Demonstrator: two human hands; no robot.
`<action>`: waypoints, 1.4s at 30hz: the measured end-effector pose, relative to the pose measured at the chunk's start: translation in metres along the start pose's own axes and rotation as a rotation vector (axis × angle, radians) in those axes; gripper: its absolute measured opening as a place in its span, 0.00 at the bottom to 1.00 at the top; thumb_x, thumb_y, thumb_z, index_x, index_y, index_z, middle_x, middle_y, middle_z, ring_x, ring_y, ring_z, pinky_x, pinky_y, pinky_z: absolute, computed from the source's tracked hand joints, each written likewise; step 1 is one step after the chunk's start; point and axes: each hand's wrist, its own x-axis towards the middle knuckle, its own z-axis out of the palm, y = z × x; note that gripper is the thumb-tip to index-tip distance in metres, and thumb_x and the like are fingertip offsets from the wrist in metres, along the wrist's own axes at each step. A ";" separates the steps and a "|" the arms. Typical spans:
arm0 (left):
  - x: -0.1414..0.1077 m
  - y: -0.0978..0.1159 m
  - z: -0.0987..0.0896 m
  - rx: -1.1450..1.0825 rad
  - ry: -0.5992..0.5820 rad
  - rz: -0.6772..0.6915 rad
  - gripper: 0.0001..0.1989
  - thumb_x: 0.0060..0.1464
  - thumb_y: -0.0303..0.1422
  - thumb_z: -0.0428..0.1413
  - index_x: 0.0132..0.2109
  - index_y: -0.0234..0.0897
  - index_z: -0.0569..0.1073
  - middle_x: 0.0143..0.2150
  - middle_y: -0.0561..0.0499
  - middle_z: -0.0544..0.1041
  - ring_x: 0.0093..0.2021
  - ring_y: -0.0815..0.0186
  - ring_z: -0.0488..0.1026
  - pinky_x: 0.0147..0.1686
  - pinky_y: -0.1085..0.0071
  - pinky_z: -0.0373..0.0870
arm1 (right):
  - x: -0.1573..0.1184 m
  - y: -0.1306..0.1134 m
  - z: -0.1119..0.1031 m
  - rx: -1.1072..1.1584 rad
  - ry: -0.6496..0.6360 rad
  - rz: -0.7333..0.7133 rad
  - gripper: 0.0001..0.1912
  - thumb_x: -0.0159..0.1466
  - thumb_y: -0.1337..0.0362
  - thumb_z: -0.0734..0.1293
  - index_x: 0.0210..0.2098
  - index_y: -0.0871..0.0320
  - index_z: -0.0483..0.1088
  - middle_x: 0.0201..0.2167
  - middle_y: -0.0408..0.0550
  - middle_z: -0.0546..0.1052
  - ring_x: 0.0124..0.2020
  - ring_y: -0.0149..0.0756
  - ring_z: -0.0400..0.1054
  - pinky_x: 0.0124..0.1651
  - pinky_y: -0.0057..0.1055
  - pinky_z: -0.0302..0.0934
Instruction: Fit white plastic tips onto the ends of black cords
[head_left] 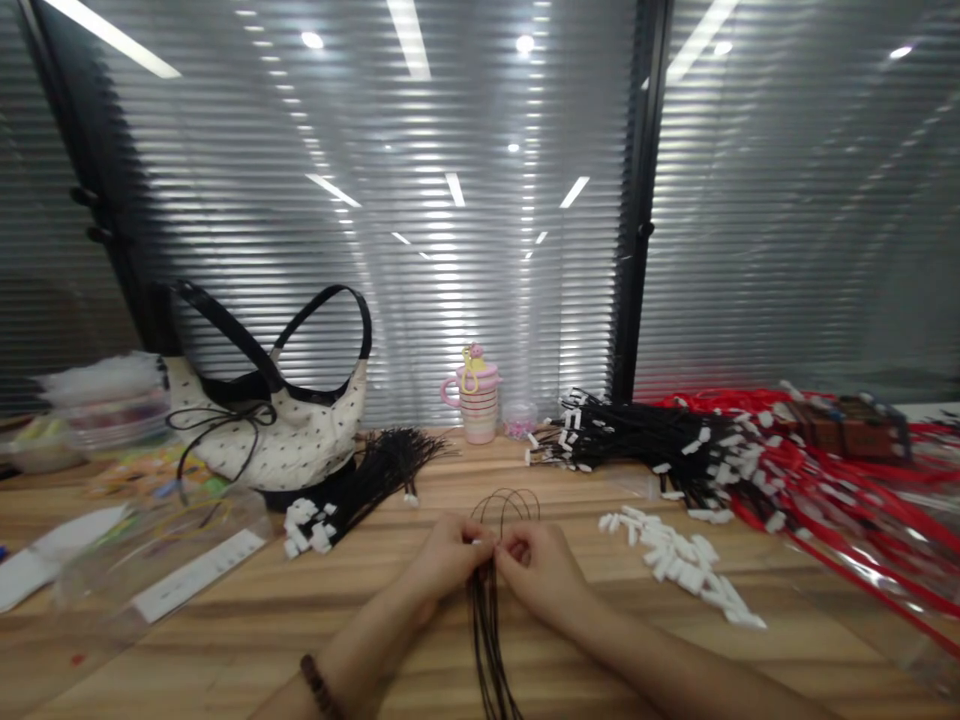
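Observation:
Thin black cords (489, 640) hang from between my two hands toward the front edge of the wooden table, and their upper ends curve in loops above the fingers. My left hand (450, 552) is pinched on the cords, with a beaded bracelet on that wrist. Close against it, fingertips nearly meeting, my right hand (538, 570) also pinches the cords. A small whitish bit shows between the fingers, too blurred to name. White plastic pieces (682, 560) lie scattered to the right of my right hand.
A dotted handbag (300, 440) stands at the left, beside a black cord bundle (382, 475) with white ends. Behind my hands is a pink striped cup (478, 405). Black cords (637, 435) and red straps (840, 490) pile up at the right. Clear plastic bags (187, 550) lie left.

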 end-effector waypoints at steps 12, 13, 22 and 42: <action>-0.002 0.001 0.000 -0.108 0.037 0.014 0.19 0.39 0.45 0.57 0.22 0.30 0.71 0.17 0.52 0.67 0.19 0.74 0.60 0.20 0.77 0.51 | -0.011 0.003 0.005 -0.275 -0.082 -0.077 0.10 0.57 0.64 0.59 0.25 0.58 0.71 0.21 0.44 0.72 0.23 0.28 0.61 0.24 0.23 0.44; -0.002 0.000 0.000 -0.105 0.033 0.016 0.19 0.39 0.45 0.57 0.22 0.30 0.71 0.17 0.52 0.66 0.19 0.74 0.60 0.20 0.77 0.51 | -0.011 0.003 0.006 -0.265 -0.085 -0.061 0.10 0.57 0.64 0.59 0.26 0.58 0.71 0.22 0.44 0.72 0.23 0.29 0.61 0.24 0.23 0.45; 0.000 -0.004 -0.004 -0.144 0.018 0.064 0.18 0.43 0.44 0.54 0.23 0.30 0.70 0.18 0.53 0.66 0.20 0.74 0.60 0.22 0.77 0.52 | -0.006 0.007 0.007 -0.150 -0.120 0.012 0.11 0.59 0.64 0.57 0.26 0.60 0.69 0.25 0.44 0.72 0.27 0.29 0.62 0.27 0.22 0.49; -0.003 0.001 0.000 -0.115 0.036 0.057 0.18 0.41 0.44 0.55 0.23 0.29 0.70 0.17 0.53 0.65 0.19 0.75 0.58 0.20 0.77 0.49 | -0.006 0.006 0.010 -0.115 -0.065 0.073 0.07 0.53 0.67 0.59 0.26 0.60 0.69 0.23 0.44 0.72 0.24 0.29 0.62 0.26 0.22 0.50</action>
